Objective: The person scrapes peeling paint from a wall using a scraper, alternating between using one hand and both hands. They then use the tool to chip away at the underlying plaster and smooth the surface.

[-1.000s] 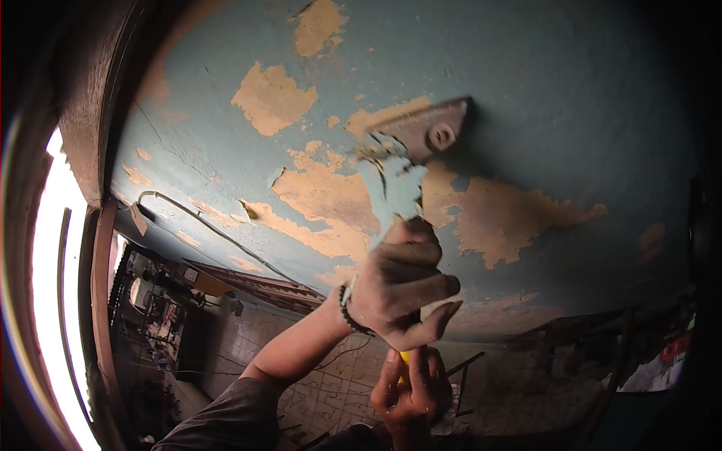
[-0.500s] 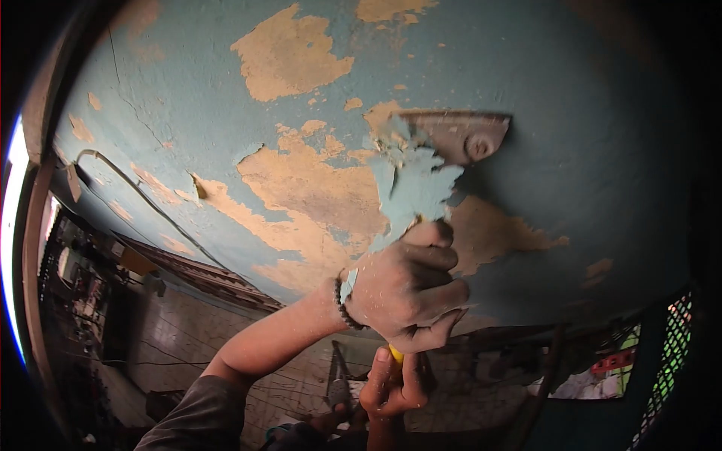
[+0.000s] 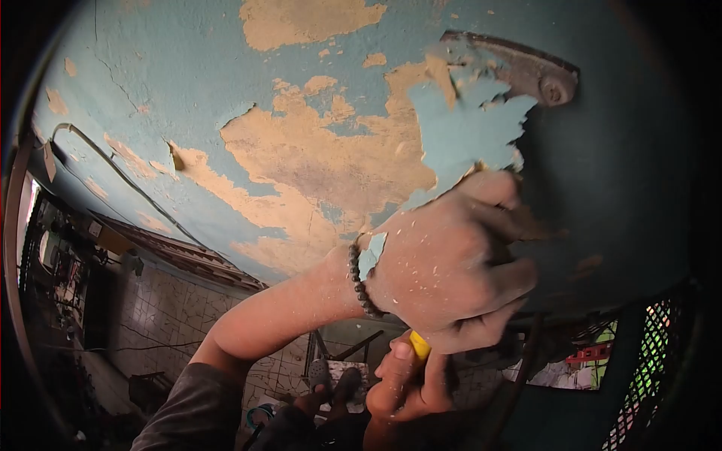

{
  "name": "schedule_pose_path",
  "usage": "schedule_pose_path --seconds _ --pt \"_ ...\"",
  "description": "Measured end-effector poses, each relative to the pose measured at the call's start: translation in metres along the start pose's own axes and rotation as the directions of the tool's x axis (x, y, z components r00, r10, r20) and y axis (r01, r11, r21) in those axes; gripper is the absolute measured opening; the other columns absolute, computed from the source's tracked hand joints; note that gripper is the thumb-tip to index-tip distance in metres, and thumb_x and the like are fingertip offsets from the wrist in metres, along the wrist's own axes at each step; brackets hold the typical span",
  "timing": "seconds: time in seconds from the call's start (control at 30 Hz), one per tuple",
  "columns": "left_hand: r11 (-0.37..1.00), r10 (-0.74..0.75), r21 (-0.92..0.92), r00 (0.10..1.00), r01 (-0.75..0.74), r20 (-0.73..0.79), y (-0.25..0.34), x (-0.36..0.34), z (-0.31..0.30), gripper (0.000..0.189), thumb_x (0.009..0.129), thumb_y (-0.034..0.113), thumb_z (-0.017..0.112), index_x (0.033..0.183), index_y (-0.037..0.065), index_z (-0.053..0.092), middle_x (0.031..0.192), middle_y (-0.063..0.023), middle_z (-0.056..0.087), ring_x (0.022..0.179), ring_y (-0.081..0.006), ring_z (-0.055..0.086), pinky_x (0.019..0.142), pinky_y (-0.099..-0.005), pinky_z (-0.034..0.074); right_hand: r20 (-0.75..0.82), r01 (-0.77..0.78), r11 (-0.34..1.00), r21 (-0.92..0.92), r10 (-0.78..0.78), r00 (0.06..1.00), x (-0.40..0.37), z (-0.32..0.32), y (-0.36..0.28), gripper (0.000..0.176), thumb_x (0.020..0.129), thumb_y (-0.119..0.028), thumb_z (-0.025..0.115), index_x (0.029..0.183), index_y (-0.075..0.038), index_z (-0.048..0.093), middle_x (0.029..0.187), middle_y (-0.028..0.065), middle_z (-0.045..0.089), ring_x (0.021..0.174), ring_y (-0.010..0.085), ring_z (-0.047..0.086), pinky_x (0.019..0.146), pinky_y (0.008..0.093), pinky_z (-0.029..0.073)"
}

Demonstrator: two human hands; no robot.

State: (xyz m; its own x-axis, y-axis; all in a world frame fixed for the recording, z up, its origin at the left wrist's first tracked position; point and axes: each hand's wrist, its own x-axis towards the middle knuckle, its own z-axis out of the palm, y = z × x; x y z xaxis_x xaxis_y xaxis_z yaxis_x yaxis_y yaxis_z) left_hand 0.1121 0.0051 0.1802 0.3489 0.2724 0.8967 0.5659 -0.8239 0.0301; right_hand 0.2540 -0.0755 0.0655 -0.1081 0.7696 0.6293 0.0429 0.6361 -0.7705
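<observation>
A scraper [image 3: 553,90] with a wide, worn metal blade and a screw is pressed against the wall [image 3: 165,45], whose blue paint is peeling off. My left hand [image 3: 459,255] is closed round it below the blade, wearing a dark bead bracelet, with paint dust on its skin. Lower down, my right hand [image 3: 410,383] grips the yellow handle end [image 3: 420,344]. A large loose paint flake [image 3: 470,135] lies between the blade and my left hand, partly covering the blade. A smaller paint chip [image 3: 371,254] rests on my left wrist.
Bare tan patches [image 3: 316,161] spread over the wall. A cable [image 3: 143,192] runs down its left side. Below are a tiled floor [image 3: 173,308] and feet in clog-like shoes [image 3: 320,372]. Lattice [image 3: 643,368] stands at the lower right; cluttered shelves are at the left.
The scraper and both hands have shifted right in view, the blade also upward and now more tilted. More of the peeled flake shows in front of the blade.
</observation>
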Motion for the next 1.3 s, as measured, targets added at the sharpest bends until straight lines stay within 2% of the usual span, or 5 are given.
schedule_pose_path --seconds 0.3,0.53,0.6,0.93,1.3 --pt "0.997 0.037 -0.059 0.999 -0.04 -0.04 0.005 -0.033 0.019 0.013 0.072 0.018 0.065 0.072 0.006 0.062 0.063 -0.0079 0.048 0.069 -0.0291 0.055 0.079 -0.0442 0.046 0.026 -0.017 0.99 -0.139 0.021 0.999 -0.033 -0.02 0.015 0.052 0.092 -0.008 0.059 0.135 0.019 0.048 0.074 0.0131 0.065 0.049 0.009 0.046 0.046 0.0229 0.036" --pt "0.687 0.225 0.559 0.867 -0.465 0.444 -0.07 -0.093 -0.094 0.054 0.08 0.041 0.067 0.128 0.016 0.071 0.141 -0.0322 0.054 0.139 -0.0382 0.047 0.12 -0.057 0.028 0.096 0.022 0.991 -0.128 -0.01 0.995 -0.024 -0.038 0.047 0.059 0.094 -0.004 0.054 0.146 0.018 0.037 0.073 0.0139 0.061 0.05 0.0095 0.045 0.048 0.0237 0.04" --pt "0.665 0.208 0.692 0.96 -0.28 0.188 -0.084 -0.119 -0.077 0.044 0.088 0.034 0.054 0.124 0.016 0.074 0.141 -0.0315 0.055 0.139 -0.0394 0.047 0.118 -0.0569 0.029 0.078 0.04 0.997 -0.065 -0.035 0.996 -0.019 -0.037 0.057 0.059 0.094 -0.003 0.052 0.147 0.017 0.035 0.07 0.0132 0.059 0.05 0.0094 0.045 0.049 0.0238 0.041" --pt "0.357 0.23 0.874 0.938 -0.33 0.261 -0.103 -0.137 -0.077 0.044 0.092 0.036 0.047 0.127 0.027 0.073 0.154 -0.0197 0.049 0.147 -0.0397 0.039 0.122 -0.0517 0.02 -0.012 -0.054 0.998 0.006 0.055 0.998 -0.016 -0.03 0.058 0.059 0.087 0.001 0.057 0.139 0.023 0.042 0.073 0.018 0.064 0.054 0.0114 0.052 0.047 0.0218 0.043" --pt "0.423 -0.265 0.906 0.957 0.006 0.117 -0.05 -0.129 -0.058 0.047 0.097 0.037 0.039 0.132 0.028 0.07 0.152 -0.018 0.052 0.148 -0.0381 0.038 0.124 -0.049 0.016 0.026 -0.046 0.997 0.061 0.045 0.999 -0.018 -0.027 0.066 0.057 0.088 0.0 0.057 0.139 0.021 0.043 0.079 0.0198 0.065 0.054 0.011 0.052 0.047 0.0218 0.043"
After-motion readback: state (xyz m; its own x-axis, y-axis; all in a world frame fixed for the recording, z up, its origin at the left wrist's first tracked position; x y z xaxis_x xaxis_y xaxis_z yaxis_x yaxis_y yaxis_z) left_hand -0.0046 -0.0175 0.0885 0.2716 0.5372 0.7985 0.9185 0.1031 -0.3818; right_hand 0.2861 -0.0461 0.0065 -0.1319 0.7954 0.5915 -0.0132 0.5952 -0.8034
